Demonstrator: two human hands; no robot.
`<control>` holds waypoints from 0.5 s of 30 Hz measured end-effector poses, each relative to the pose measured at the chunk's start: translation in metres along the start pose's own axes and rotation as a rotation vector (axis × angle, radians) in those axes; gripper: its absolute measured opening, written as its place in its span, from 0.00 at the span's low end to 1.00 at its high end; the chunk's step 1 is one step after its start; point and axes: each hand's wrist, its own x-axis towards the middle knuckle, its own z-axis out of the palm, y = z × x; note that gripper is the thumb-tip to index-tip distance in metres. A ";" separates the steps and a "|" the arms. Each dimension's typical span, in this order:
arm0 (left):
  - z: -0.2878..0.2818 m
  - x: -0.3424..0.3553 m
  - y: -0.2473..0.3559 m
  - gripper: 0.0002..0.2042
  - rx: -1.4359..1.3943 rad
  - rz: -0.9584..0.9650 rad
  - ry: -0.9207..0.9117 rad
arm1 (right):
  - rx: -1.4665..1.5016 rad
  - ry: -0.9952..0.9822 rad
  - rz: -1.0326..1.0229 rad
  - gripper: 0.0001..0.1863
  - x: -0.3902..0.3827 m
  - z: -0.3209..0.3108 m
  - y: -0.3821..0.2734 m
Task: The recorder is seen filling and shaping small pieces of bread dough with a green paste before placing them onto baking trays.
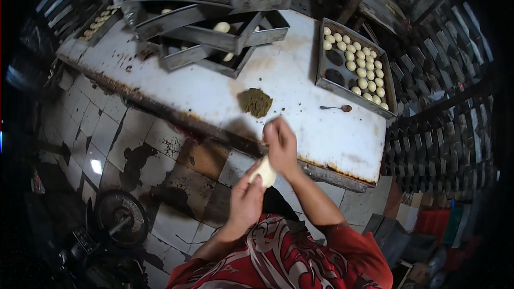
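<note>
In front of my body, just off the table's near edge, my left hand (246,199) grips a pale piece of dough (265,174), the thumb lying on it. Right above the dough is my right hand (281,143), slightly blurred, its fingers curled closed; what they may hold is hidden. Beyond my hands a crumbly heap of dark green-brown filling (256,102) sits on the white tabletop (214,99), with small crumbs scattered around it. A small spoon (346,108) with brown stuff in its bowl lies to the right.
At the right end, a metal tray (319,77) holds rows of round dough balls (362,73). Several metal trays (182,25) with dough balls are stacked crosswise at the back. Another tray (95,39) stands far left. A wheel (122,218) rests on the tiled floor (174,228).
</note>
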 end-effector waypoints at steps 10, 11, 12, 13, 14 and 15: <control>-0.112 -0.092 -0.012 0.15 -0.165 -0.133 0.240 | -0.848 0.045 -0.180 0.12 0.062 -0.020 0.109; -0.113 -0.097 -0.013 0.16 -0.161 -0.262 0.306 | -0.842 0.033 -0.186 0.12 0.061 -0.020 0.108; -0.110 -0.097 -0.016 0.17 -0.156 -0.396 0.367 | -0.913 -0.014 -0.268 0.10 0.059 -0.022 0.108; -0.104 -0.090 -0.023 0.17 -0.154 -0.392 0.368 | -0.983 -0.056 -0.349 0.08 0.060 -0.028 0.107; -0.100 -0.082 -0.032 0.17 -0.271 -0.307 0.256 | -0.994 -0.148 -0.385 0.07 0.060 -0.033 0.104; -0.094 -0.074 -0.039 0.18 -0.382 -0.224 0.139 | -0.989 -0.147 -0.383 0.07 0.056 -0.041 0.101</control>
